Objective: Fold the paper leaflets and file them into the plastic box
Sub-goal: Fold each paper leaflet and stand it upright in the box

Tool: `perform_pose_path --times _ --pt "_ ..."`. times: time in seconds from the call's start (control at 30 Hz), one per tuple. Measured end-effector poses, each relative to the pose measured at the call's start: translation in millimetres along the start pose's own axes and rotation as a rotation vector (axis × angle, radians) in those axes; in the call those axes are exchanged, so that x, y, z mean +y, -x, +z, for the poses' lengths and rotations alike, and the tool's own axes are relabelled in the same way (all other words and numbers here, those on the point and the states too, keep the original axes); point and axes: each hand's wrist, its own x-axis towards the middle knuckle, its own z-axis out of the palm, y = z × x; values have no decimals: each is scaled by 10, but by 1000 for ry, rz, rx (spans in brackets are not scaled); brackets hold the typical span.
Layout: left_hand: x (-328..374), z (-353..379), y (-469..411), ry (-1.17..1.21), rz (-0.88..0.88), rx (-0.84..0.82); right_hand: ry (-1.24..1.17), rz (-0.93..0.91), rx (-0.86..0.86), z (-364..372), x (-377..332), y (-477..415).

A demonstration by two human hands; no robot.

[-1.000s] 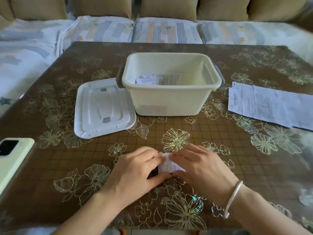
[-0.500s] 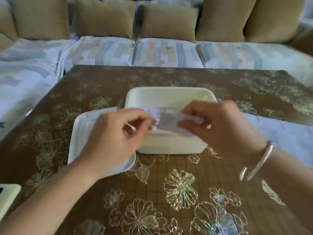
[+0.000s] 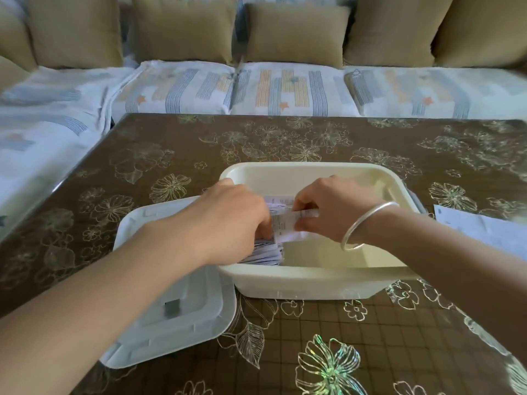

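We pinched the folded leaflet (image 3: pixel 288 227) in our right hand (image 3: pixel 328 212) inside the plastic box (image 3: pixel 313 271). Our left hand (image 3: pixel 236 218) dipped among the filed leaflets (image 3: pixel 265 254) there; we could not tell its grip. 1 lid (image 3: pixel 171 309) lay left of the box.

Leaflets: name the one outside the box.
The flat sheet on the table, right of the box. The others are at the box: a slip pinched by the right hand, a stack inside by the left hand.

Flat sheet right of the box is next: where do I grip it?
Probably the flat sheet by its left corner nearest the box, from above with the right hand, now holding the folded leaflet: it lies flat on the table, that corner closest.
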Motion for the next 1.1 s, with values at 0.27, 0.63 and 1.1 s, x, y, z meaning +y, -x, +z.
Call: perform_pose_path --times 0.27,0.63,1.1 --pt "-34 70 -61 -56 -8 -18 120 37 76 95 -39 -115" --pt "-16 108 -125 -188 57 -12 233 24 37 114 -192 -118" --pt "13 61 -123 -233 77 -50 222 52 22 76 -224 -55"
